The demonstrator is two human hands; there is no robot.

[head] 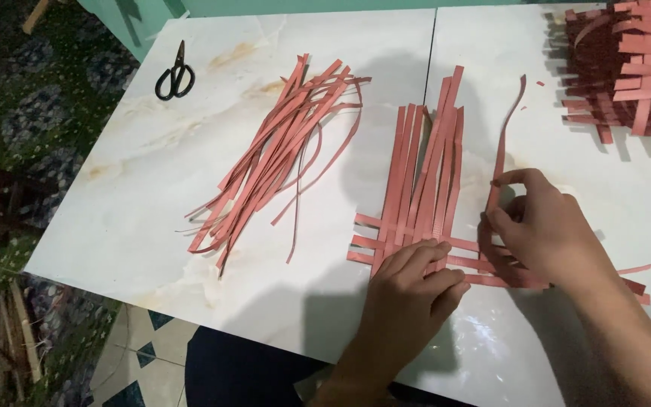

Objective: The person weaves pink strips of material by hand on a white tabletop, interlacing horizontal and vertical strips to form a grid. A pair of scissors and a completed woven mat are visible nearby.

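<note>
Mat (416, 203) is pinned flat by the spread left hand (416, 283); beside it, a strip (505, 128) is pinched by the right hand (540, 226) for threading.

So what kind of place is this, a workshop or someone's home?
Probably a home craft spot: a marble-look tabletop bears loose red strips, black scissors and a half-woven mat, with patterned floor tiles below.

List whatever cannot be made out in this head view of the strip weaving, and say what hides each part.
- Woven mat: its near crossings lie under the left hand and right hand.
- Single strip: its lower end vanishes behind the right hand's fingers.
- Woven piece: cut off by the top and right edges.
- Loose strips: overlapped, cannot be counted.
- Scissors: too small to tell if the blades are fully closed.
</note>
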